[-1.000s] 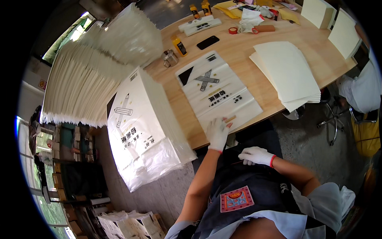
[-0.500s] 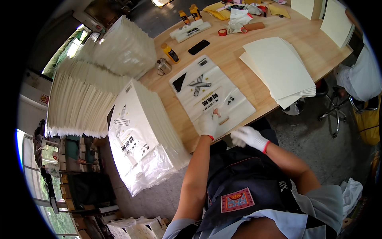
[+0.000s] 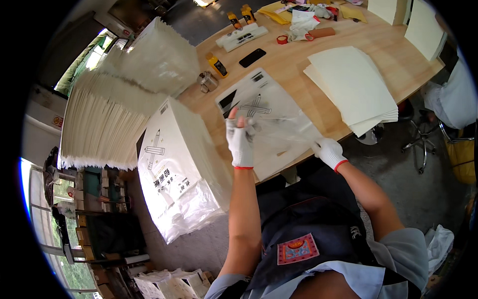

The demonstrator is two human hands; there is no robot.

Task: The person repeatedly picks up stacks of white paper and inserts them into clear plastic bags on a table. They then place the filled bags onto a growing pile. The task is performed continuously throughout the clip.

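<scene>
A clear plastic bag [image 3: 286,130] printed with crossed pencils lies on the wooden table, its near part lifted and stretched between my hands. My left hand [image 3: 240,142], in a white glove with bare fingertips, is raised over the bag's left side; film runs to its fingers, which seem closed on it, though motion blurs them. My right hand [image 3: 330,153], also gloved, pinches the bag's near right edge at the table's front. White paper shows under the lifted film, with a short brown strip [image 3: 282,153] near the front edge.
To the left stand a stack of packed printed bags [image 3: 172,179] and tall white piles [image 3: 99,119]. A loose stack of cream sheets [image 3: 353,87] lies on the right. Beyond are a phone [image 3: 252,58], an orange bottle [image 3: 217,65], a metal cup [image 3: 206,82] and red tape [image 3: 282,39].
My left hand has moved up and away over the bag, and my right hand has moved right to its near edge. The flat film is now lifted and stretched between them.
</scene>
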